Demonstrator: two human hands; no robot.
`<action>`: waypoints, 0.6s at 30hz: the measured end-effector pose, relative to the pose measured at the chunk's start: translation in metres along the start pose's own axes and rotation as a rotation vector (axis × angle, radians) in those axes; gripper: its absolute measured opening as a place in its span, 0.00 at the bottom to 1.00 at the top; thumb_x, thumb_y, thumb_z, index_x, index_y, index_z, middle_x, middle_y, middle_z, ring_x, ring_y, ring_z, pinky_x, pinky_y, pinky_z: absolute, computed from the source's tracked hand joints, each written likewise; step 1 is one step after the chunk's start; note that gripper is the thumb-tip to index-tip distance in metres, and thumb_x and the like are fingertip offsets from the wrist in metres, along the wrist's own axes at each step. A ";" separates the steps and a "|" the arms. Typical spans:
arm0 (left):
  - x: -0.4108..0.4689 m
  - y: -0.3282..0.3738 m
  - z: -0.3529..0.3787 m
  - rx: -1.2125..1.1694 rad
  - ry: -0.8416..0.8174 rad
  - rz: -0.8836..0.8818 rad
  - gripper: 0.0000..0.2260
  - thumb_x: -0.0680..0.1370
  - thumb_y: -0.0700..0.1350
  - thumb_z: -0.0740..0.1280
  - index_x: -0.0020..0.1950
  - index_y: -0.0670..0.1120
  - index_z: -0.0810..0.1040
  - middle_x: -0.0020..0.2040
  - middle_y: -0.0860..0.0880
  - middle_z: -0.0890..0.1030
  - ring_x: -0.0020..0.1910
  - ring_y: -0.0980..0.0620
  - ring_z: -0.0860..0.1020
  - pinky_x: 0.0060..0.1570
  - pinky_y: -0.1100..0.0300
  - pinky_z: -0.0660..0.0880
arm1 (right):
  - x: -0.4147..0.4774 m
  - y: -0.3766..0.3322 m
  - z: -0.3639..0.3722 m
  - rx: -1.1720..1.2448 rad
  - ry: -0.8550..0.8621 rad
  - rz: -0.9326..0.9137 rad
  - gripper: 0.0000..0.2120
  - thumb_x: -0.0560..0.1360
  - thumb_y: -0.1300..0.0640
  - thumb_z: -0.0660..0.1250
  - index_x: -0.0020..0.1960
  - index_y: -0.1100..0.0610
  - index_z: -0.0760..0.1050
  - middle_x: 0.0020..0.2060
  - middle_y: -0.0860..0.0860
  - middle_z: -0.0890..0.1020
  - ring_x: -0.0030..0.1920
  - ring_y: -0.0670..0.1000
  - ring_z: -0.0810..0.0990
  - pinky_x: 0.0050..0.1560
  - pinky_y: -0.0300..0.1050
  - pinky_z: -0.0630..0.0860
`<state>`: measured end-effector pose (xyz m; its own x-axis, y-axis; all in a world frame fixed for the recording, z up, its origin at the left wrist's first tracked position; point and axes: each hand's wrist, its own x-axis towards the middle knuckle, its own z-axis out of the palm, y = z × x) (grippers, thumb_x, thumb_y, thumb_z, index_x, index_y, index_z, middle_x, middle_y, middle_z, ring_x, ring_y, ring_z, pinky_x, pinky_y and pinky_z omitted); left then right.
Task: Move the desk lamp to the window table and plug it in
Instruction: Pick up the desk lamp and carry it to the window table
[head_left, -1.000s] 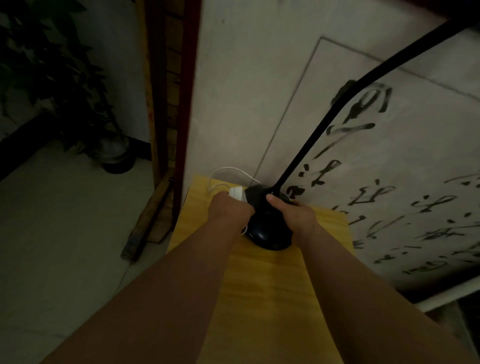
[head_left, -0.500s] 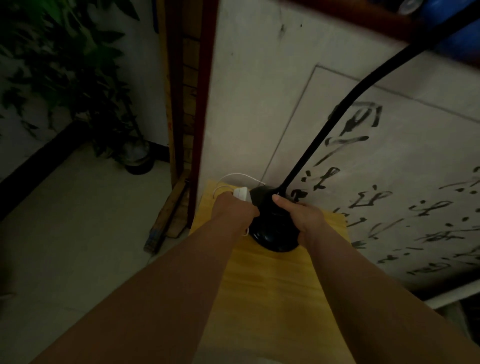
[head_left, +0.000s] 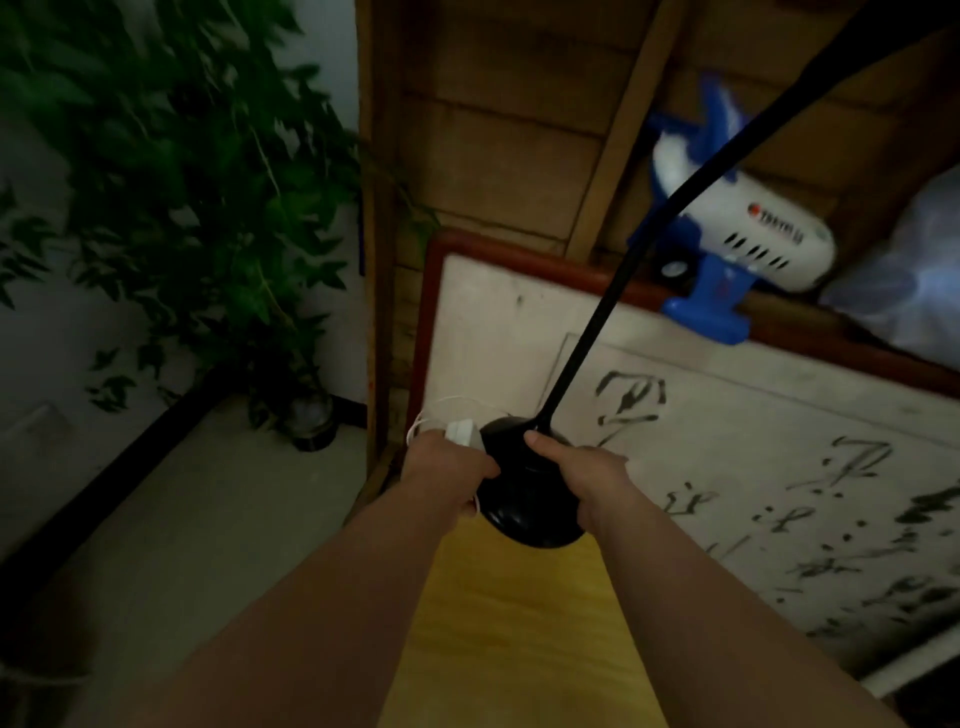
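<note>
The desk lamp has a round black base (head_left: 524, 496) and a long black neck (head_left: 623, 291) that curves up to the top right, where its head is out of frame. My right hand (head_left: 584, 475) grips the right side of the base. My left hand (head_left: 449, 467) grips the left side, with the white plug (head_left: 461, 432) and looped white cord (head_left: 441, 408) bunched against it. The base is tilted, held just above the far end of a yellow wooden table (head_left: 509, 623).
A framed calligraphy panel (head_left: 753, 467) leans against wooden boards behind the table. A blue and white toy plane (head_left: 748, 239) sits on its top edge. A leafy potted plant (head_left: 208, 208) stands at the left on the pale floor (head_left: 182, 519).
The lamp base has come up off the tabletop and tilted. The view has swung upward, bringing in the toy plane, the top of the frame and more of the plant.
</note>
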<state>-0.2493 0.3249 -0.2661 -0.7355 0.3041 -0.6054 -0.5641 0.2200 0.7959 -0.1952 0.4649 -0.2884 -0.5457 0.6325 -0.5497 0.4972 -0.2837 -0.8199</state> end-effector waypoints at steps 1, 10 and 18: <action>-0.010 0.010 -0.002 -0.015 0.000 0.003 0.27 0.69 0.33 0.72 0.67 0.39 0.70 0.61 0.38 0.76 0.56 0.37 0.76 0.42 0.50 0.78 | -0.008 -0.011 0.000 -0.011 0.009 -0.015 0.64 0.37 0.37 0.81 0.68 0.65 0.71 0.62 0.59 0.79 0.58 0.60 0.80 0.61 0.57 0.78; -0.090 0.089 -0.025 0.014 0.089 0.131 0.27 0.69 0.33 0.71 0.66 0.41 0.69 0.51 0.42 0.74 0.52 0.38 0.76 0.48 0.45 0.80 | -0.068 -0.090 0.009 -0.046 0.013 -0.040 0.62 0.32 0.35 0.78 0.62 0.64 0.76 0.56 0.60 0.81 0.53 0.61 0.82 0.57 0.57 0.80; -0.157 0.132 -0.068 0.031 0.214 0.142 0.29 0.68 0.33 0.72 0.68 0.39 0.68 0.57 0.36 0.75 0.53 0.35 0.77 0.35 0.49 0.80 | -0.116 -0.127 0.043 -0.123 -0.020 -0.009 0.65 0.25 0.31 0.76 0.59 0.60 0.78 0.51 0.57 0.82 0.50 0.61 0.81 0.53 0.55 0.81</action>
<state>-0.2339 0.2434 -0.0667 -0.8713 0.1318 -0.4728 -0.4397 0.2185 0.8712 -0.2244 0.3963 -0.1274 -0.5631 0.6201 -0.5463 0.5706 -0.1865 -0.7998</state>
